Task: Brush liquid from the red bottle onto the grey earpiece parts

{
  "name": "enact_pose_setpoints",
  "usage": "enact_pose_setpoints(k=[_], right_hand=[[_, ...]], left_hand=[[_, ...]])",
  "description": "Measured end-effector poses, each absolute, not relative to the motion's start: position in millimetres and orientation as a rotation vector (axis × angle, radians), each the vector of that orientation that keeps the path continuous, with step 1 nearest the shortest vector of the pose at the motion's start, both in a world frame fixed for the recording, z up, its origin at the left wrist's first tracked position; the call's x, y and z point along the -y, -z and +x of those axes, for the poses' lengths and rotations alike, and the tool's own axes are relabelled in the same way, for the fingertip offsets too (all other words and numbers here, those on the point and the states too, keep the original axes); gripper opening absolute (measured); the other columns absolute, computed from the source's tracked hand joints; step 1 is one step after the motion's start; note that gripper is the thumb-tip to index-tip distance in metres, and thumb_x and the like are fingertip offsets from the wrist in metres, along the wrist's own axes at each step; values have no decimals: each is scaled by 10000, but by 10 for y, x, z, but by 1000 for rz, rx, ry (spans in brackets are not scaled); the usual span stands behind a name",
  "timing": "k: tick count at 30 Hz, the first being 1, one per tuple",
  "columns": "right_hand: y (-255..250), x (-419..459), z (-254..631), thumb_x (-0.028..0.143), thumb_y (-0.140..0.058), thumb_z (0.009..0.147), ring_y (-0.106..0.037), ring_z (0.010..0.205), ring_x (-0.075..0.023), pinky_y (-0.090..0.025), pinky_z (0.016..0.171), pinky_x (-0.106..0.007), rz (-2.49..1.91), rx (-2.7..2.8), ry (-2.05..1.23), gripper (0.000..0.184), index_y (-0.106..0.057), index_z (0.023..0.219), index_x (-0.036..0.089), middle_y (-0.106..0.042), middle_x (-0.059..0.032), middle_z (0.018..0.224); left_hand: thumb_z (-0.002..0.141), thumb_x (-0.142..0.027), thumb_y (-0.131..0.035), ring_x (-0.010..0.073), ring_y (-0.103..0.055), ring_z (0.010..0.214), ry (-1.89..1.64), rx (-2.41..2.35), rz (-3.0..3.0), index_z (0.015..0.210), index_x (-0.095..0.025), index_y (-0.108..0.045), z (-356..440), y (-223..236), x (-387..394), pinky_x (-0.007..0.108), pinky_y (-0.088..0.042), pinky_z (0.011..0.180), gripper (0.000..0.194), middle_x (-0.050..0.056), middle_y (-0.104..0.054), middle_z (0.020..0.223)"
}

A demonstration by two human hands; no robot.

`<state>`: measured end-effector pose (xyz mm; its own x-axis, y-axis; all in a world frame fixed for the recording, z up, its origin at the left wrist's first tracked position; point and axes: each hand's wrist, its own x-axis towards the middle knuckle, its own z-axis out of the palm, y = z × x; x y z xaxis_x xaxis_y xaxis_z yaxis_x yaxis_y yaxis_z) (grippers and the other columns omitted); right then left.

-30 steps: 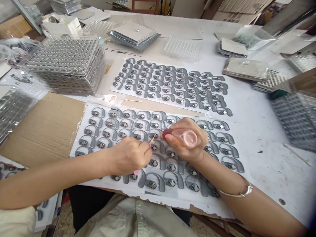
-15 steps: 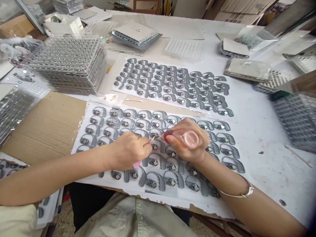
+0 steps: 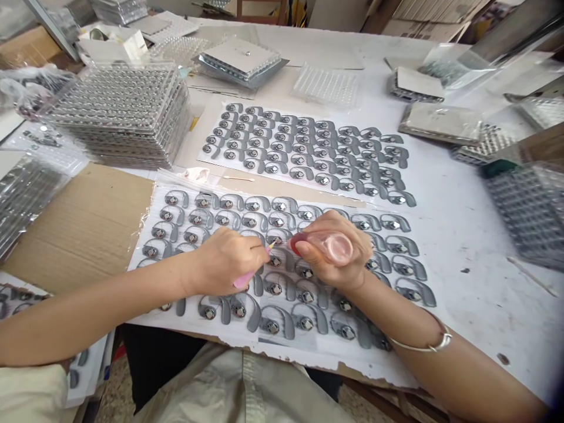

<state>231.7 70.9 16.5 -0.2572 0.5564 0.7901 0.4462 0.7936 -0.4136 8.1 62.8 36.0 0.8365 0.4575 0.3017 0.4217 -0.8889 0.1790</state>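
My left hand (image 3: 224, 261) pinches a thin pink stick (image 3: 247, 279), and its fine yellowish tip (image 3: 272, 244) reaches a round metal centre among the parts. My right hand (image 3: 339, 252) holds a small translucent pink squeeze bottle (image 3: 328, 245) with a dark red nozzle (image 3: 297, 242), which points at that same spot, close to the stick's tip. Under both hands lies a white sheet (image 3: 229, 324) carrying rows of grey curved ear-hook parts (image 3: 277, 320), each with a round metal centre. My hands hide several of them.
A second sheet of the same parts (image 3: 308, 154) lies further back. Stacks of clear blister trays (image 3: 118, 111) stand at the back left, with more trays at the right (image 3: 529, 205). A cardboard sheet (image 3: 79, 226) lies left of the near sheet.
My left hand has shifted slightly up the sheet, and the pink stick's handle now lies lower and flatter. My right hand and the bottle have barely moved.
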Motion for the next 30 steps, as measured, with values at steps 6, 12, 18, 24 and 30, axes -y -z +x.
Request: enact_pose_setpoints(k=[6, 12, 18, 24, 30], right_hand=[[-136, -704, 2314, 194, -709, 749, -553, 558, -150, -473, 498, -312, -739, 1885, -180, 159, -589, 848, 229, -618, -3, 642], [-134, -701, 2302, 205, -699, 756, -546, 552, -148, -463, 485, -305, -728, 1873, -215, 150, -586, 853, 227, -607, 3, 634], [-123, -696, 2297, 215, -704, 755, -547, 565, -145, -460, 489, -296, -740, 1877, -239, 163, -587, 869, 220, -621, -4, 655], [-120, -696, 2280, 219, -703, 759, -549, 554, -144, -459, 492, -301, -724, 1855, -259, 162, -594, 879, 226, -637, -6, 664], [-110, -694, 2285, 235, -710, 751, -567, 552, -158, -461, 483, -315, -742, 1859, -261, 178, -601, 892, 240, -654, -5, 669]], left_hand=[[841, -116, -506, 136, -660, 663, -531, -724, 2692, 838, -153, -671, 50, -433, -714, 225, -453, 535, 169, 23, -703, 780], [817, -107, -552, 125, -653, 658, -563, -714, 2459, 857, -142, -694, 28, -454, -819, 212, -459, 593, 152, 28, -716, 774], [780, -109, -609, 127, -655, 638, -627, -703, 2366, 830, -134, -706, 22, -446, -877, 209, -461, 596, 112, 35, -722, 752], [773, -120, -635, 119, -652, 622, -640, -716, 2321, 806, -145, -711, 20, -427, -900, 201, -459, 594, 86, 23, -721, 724], [785, -133, -627, 118, -648, 615, -627, -740, 2326, 802, -144, -712, 21, -443, -899, 204, -459, 595, 87, 20, -719, 718]])
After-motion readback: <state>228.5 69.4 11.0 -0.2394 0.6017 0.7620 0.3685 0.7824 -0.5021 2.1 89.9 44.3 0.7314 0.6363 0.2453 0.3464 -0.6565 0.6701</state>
